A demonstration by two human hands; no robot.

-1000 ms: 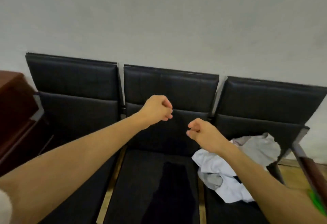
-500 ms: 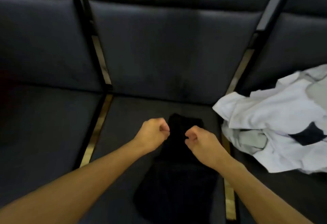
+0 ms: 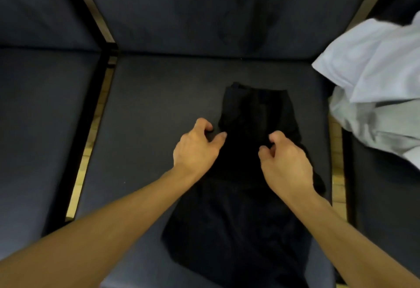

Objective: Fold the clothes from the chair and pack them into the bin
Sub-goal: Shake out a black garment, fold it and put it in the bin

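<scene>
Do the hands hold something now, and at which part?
Nothing is clearly held. The left hand and right hand, fingers loosely curled, are at the middle of the black garment.

Three dark seats [image 3: 154, 110] stand side by side. One black garment [image 3: 254, 115] lies on the middle seat; one pile of white clothes [image 3: 375, 78] lies on the right seat. Two hands show: left hand [image 3: 195, 149], right hand [image 3: 286, 165].
</scene>
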